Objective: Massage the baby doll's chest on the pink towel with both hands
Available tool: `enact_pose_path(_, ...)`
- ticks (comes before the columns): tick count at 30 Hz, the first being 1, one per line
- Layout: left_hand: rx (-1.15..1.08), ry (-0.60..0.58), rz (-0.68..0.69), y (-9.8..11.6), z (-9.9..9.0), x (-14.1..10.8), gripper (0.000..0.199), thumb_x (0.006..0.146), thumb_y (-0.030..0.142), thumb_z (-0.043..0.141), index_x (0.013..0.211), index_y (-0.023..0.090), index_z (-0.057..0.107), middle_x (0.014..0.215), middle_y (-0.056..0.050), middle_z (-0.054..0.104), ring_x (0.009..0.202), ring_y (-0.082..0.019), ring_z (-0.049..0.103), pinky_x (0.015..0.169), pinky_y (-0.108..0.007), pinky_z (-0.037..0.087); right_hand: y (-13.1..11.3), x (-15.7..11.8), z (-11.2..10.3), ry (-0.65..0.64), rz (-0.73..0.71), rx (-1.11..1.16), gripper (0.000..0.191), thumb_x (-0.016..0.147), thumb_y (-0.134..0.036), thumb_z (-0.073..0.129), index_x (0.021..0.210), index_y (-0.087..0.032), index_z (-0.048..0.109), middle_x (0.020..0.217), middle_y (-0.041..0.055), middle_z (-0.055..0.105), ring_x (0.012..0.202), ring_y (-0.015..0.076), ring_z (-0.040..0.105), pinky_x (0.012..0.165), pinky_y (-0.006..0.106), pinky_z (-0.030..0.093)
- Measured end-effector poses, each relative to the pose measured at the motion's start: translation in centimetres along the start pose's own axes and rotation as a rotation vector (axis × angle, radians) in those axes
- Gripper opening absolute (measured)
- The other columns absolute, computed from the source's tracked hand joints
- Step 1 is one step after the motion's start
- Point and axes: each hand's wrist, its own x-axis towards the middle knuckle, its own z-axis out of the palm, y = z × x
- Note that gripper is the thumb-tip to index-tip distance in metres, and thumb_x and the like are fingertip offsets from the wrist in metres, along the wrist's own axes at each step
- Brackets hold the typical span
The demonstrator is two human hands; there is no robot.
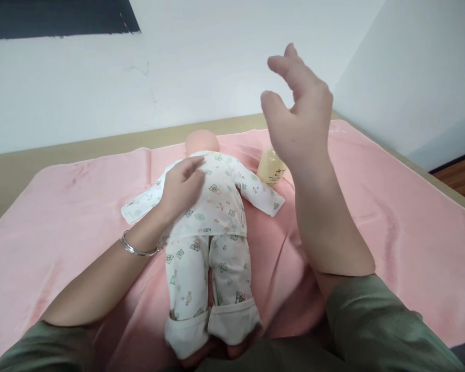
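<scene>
A baby doll in a white top and trousers printed with small bears lies stretched out on a pink blanket. Its smooth round head points away from me, and no face shows. My left hand rests on the upper left of the doll's top, fingers extended and holding nothing. Raised high to the right, my right hand is empty, with thumb and fingers apart and slightly bent. Behind its wrist stands a pale yellow bottle, partly hidden, beside the doll's sleeve.
The blanket covers a light wooden surface whose border shows at the back. White walls rise behind and to the right. A dark panel is at the upper left. Brown wooden flooring shows at the far right.
</scene>
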Motion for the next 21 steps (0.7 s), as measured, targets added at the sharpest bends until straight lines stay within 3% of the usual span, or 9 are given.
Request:
enact_pose_path(4,-0.203,-0.123,0.01,4.4,1.8,0.7,0.036,0.085,0.032,0.061,0.118,0.023,0.074,0.133,-0.004,0.074,0.135,-0.028,0.063,0.124,-0.05,0.046,0.9,0.8,-0.4,0.006,0.027,-0.036,0.05,0.094,-0.016,0.044,0.143,-0.017,0.058,0.16,0.0061,0.053,0.155,0.013,0.041,0.129,0.032,0.039)
enact_pose_path(6,-0.398,-0.161,-0.038,6.0,3.2,1.6,0.039,0.09,0.036,0.056,0.123,0.02,0.07,0.135,-0.007,0.073,0.136,-0.028,0.063,0.122,-0.052,0.047,1.6,1.2,0.0,-0.046,0.084,-0.155,0.05,0.097,-0.02,0.045,0.146,-0.015,0.056,0.168,0.0113,0.042,0.159,0.0219,0.037,0.133,0.047,0.031)
enact_pose_path(8,-0.563,-0.202,-0.103,7.2,4.4,2.6,0.044,0.097,0.043,0.047,0.128,0.018,0.065,0.138,-0.011,0.07,0.137,-0.031,0.063,0.12,-0.055,0.048,2.5,1.5,0.6,-0.127,0.12,-0.308,0.05,0.1,-0.031,0.049,0.146,-0.014,0.055,0.172,0.0163,0.033,0.163,0.0349,0.026,0.133,0.065,0.015)
enact_pose_path(10,-0.662,-0.259,-0.122,8.3,5.3,3.5,0.051,0.102,0.052,0.036,0.133,0.018,0.061,0.14,-0.013,0.066,0.141,-0.033,0.059,0.119,-0.057,0.048,3.5,1.6,1.4,-0.226,0.115,-0.388,0.051,0.102,-0.044,0.05,0.144,-0.015,0.057,0.171,0.0164,0.035,0.163,0.0417,0.019,0.13,0.074,0.002)
enact_pose_path(12,-0.748,-0.3,-0.121,9.4,5.9,4.1,0.058,0.104,0.058,0.028,0.136,0.019,0.058,0.141,-0.013,0.064,0.147,-0.035,0.053,0.12,-0.056,0.048,4.4,1.6,2.1,-0.336,0.093,-0.376,0.052,0.104,-0.053,0.044,0.138,-0.018,0.062,0.163,0.0138,0.049,0.161,0.0407,0.026,0.129,0.074,-0.001)
enact_pose_path(15,-0.932,-0.291,-0.202,10.8,6.7,4.4,0.06,0.105,0.058,0.022,0.136,0.018,0.055,0.139,-0.012,0.063,0.149,-0.033,0.051,0.119,-0.052,0.049,5.1,1.4,2.8,-0.455,0.067,-0.384,0.057,0.107,-0.055,0.031,0.116,-0.019,0.074,0.13,0.0107,0.073,0.145,0.0371,0.051,0.13,0.071,-0.003)
enact_pose_path(18,-1.1,-0.3,-0.338,11.6,7.8,4.1,0.056,0.105,0.057,0.025,0.132,0.017,0.055,0.136,-0.012,0.065,0.146,-0.032,0.054,0.117,-0.049,0.052,5.0,1.4,2.9,-0.523,0.09,-0.454,0.066,0.109,-0.052,0.022,0.098,-0.02,0.078,0.101,0.0087,0.078,0.125,0.033,0.065,0.13,0.067,0.003)
enact_pose_path(21,-1.196,-0.352,-0.43,11.7,8.6,3.5,0.047,0.104,0.05,0.034,0.129,0.018,0.058,0.135,-0.012,0.068,0.143,-0.031,0.057,0.118,-0.05,0.051,4.7,1.6,2.8,-0.561,0.122,-0.519,0.068,0.109,-0.052,0.02,0.096,-0.019,0.078,0.09,0.0086,0.077,0.112,0.0313,0.07,0.128,0.065,0.014)
